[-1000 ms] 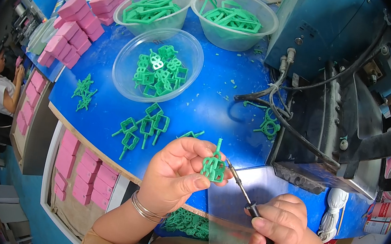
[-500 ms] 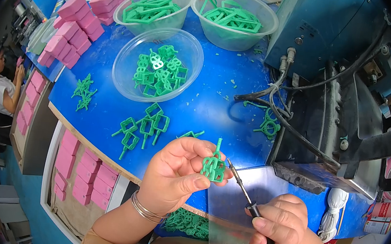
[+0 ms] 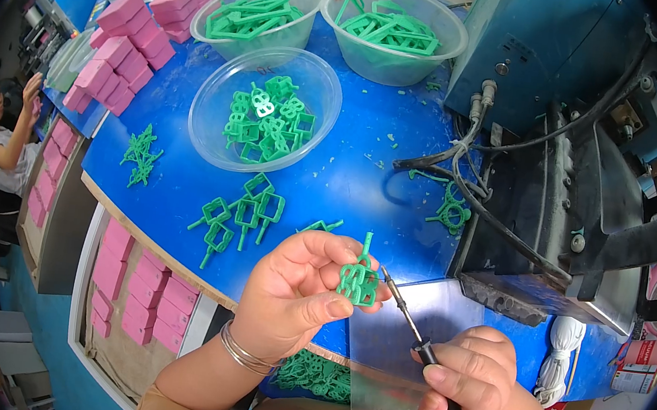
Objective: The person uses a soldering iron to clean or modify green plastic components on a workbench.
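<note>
My left hand [image 3: 302,283] pinches a small green wax piece [image 3: 358,283] with looped sides and a short stem pointing up. In my right hand [image 3: 471,379] is a soldering iron [image 3: 411,320] with a black handle, gripped like a pen. Its thin metal tip points up and left, close beside the right side of the green piece; whether they touch I cannot tell. Left of my left hand, several green square frames with stems [image 3: 247,208] lie on the blue table [image 3: 380,178]. Similar assembled green pieces [image 3: 269,121] fill part of a clear round bowl [image 3: 206,130].
Two translucent bowls [image 3: 307,36] of green parts stand at the back. Pink blocks [image 3: 122,60] are stacked at the left. A dark machine [image 3: 539,205] with cables [image 3: 471,160] stands at the right. A clear sheet [image 3: 399,367] lies under my right hand. Another person [image 3: 12,137] sits far left.
The iron's tip has shifted very slightly at the green piece; my hands otherwise hold their place. At the far left, the other person's hand has risen.
</note>
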`<state>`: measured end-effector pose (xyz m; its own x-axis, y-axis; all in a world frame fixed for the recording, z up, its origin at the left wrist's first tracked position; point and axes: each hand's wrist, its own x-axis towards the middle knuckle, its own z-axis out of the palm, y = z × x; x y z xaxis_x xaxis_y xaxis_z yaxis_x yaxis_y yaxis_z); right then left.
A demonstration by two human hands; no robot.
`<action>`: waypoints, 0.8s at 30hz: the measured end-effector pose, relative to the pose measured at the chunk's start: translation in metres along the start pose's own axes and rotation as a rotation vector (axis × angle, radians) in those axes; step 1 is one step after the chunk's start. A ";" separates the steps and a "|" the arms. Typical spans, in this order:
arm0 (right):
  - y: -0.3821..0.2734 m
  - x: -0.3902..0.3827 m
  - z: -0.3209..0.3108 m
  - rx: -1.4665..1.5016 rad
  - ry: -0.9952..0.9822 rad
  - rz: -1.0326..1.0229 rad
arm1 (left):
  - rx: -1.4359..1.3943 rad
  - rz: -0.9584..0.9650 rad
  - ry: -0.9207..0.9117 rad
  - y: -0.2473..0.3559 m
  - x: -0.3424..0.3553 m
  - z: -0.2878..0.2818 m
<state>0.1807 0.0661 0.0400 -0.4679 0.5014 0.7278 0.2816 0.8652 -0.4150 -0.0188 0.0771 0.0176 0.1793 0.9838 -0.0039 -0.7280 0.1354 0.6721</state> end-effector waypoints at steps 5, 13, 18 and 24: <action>0.000 0.000 -0.001 0.004 -0.004 -0.002 | -0.007 0.006 -0.004 0.000 0.000 0.000; -0.004 0.001 -0.008 -0.002 -0.067 0.039 | -0.010 0.005 0.002 0.000 0.000 0.000; -0.005 0.000 -0.010 0.076 -0.037 0.041 | -0.024 -0.015 0.015 0.000 -0.001 0.000; -0.001 -0.002 -0.001 0.101 0.094 0.038 | 0.001 0.017 -0.008 -0.001 -0.001 -0.001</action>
<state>0.1824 0.0637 0.0394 -0.3764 0.5350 0.7564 0.2093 0.8444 -0.4931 -0.0188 0.0761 0.0159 0.1723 0.9850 0.0135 -0.7306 0.1186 0.6725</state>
